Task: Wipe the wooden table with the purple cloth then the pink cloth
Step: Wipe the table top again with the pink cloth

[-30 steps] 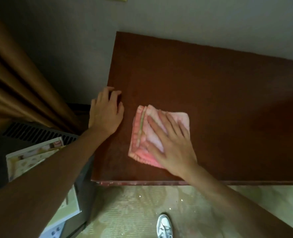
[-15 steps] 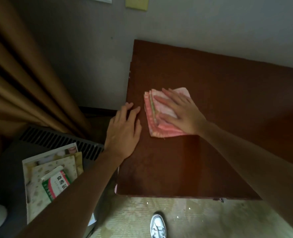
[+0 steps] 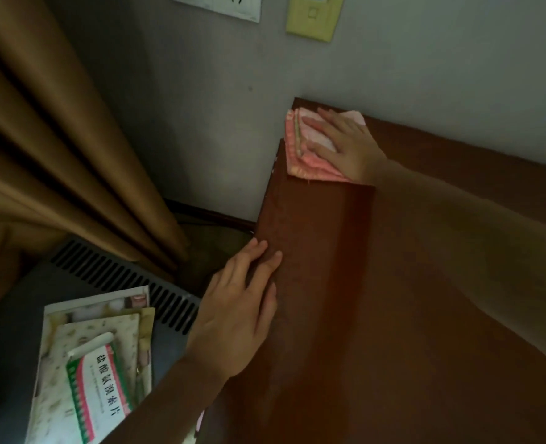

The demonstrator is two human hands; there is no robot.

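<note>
The dark wooden table (image 3: 377,315) fills the right half of the view, its back edge against the wall. A folded pink cloth (image 3: 300,155) lies on the table's far left corner, touching the wall. My right hand (image 3: 345,145) presses flat on the cloth with straight fingers pointing left. My left hand (image 3: 236,315) rests flat on the table's left edge, fingers straight. No purple cloth is in view.
A brown curtain (image 3: 57,155) hangs at the left. Below it a grey vented unit (image 3: 111,270) carries papers and a green-and-pink box (image 3: 98,389). A white socket (image 3: 220,6) and yellow switch plate (image 3: 313,17) are on the wall.
My right hand has slid the pink cloth away from me, from the table's near left part to its far left corner. My left hand stays on the left edge.
</note>
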